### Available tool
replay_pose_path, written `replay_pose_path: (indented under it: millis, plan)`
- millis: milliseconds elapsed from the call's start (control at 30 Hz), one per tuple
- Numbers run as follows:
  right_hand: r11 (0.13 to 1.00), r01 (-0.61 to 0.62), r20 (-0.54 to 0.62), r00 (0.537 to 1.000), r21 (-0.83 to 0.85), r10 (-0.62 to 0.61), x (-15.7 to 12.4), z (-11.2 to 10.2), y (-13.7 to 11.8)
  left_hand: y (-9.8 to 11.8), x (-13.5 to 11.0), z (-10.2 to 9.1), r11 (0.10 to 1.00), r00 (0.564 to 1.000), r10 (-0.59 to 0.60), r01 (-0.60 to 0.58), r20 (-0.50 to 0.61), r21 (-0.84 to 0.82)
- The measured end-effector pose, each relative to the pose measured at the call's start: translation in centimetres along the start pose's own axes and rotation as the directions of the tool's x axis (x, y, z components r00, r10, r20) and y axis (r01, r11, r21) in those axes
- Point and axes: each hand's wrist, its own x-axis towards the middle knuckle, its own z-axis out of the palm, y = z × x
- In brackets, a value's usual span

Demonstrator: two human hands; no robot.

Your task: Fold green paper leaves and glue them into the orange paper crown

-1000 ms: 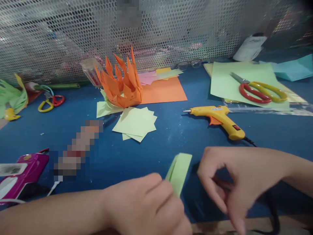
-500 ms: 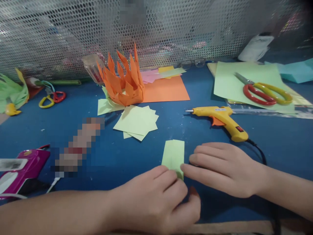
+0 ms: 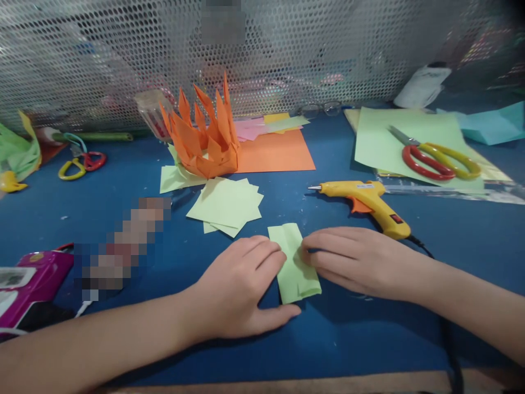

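Observation:
A light-green paper strip (image 3: 293, 268), folded lengthwise with a small fold at its near end, lies on the blue tabletop between my hands. My left hand (image 3: 241, 290) rests along its left edge, the fingertips pressing on the paper and the thumb stretched out apart near the lower corner. At the right edge, the fingers of my right hand (image 3: 353, 260) are bunched together on the paper; the thumb is hidden. Just beyond lies a fanned stack of light-green paper squares (image 3: 225, 203). A yellow glue gun (image 3: 365, 200) lies past my right hand.
Behind the squares stands an orange folded-paper piece (image 3: 205, 142) with pointed tips, beside an orange sheet (image 3: 279, 150). Red-and-yellow scissors (image 3: 435, 158) lie on a green sheet (image 3: 377, 134). At left are smaller scissors (image 3: 84, 164) and a purple device (image 3: 43, 273). Metal mesh (image 3: 262, 54) rises behind.
The paper strip now shows down to its near end, between the hands. My left hand has moved left and away from me, its thumb spreading. My right hand has come in to the paper.

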Motion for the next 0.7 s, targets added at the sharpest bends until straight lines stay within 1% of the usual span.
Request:
replay_pose_path:
  millis: [100,200,267,333,400,467,567,700]
  plan:
    - [0.978,-0.099,0.012,0.995,0.182,0.098,0.3,0.0,0.1,-0.8,0.3,0.0,0.999,1.000,0.021,-0.021,-0.005,-0.032]
    - [0.913,-0.209,0.068,0.978,0.351,0.198,0.5,-0.3,0.1,-1.1,0.4,0.0,0.997,1.000,0.027,-0.026,0.011,-0.071]
    - [0.871,-0.246,0.100,0.969,0.425,0.225,0.6,-0.5,0.1,-1.2,0.5,0.0,0.995,1.000,0.011,-0.010,0.012,-0.102]
    - [0.843,-0.274,0.134,0.962,0.463,0.239,0.6,-0.7,0.0,-1.1,0.5,0.1,0.991,1.000,-0.003,0.003,-0.001,-0.135]
    - [0.831,-0.310,0.166,0.950,0.462,0.263,0.7,-0.9,-0.2,-1.0,0.5,0.1,0.986,1.000,-0.025,0.023,-0.010,-0.165]
    - [0.817,-0.361,0.192,0.932,0.450,0.306,0.7,-1.0,-0.4,-0.8,0.5,0.1,0.980,0.997,-0.072,0.070,-0.004,-0.185]
    - [0.753,-0.469,0.222,0.883,0.461,0.414,0.7,-1.0,-0.7,-0.6,0.5,0.1,0.969,0.988,-0.150,0.152,0.025,-0.195]
    - [0.616,-0.625,0.265,0.773,0.481,0.577,0.7,-0.3,-1.0,-0.4,0.8,0.1,0.946,0.968,-0.249,0.252,0.041,-0.205]
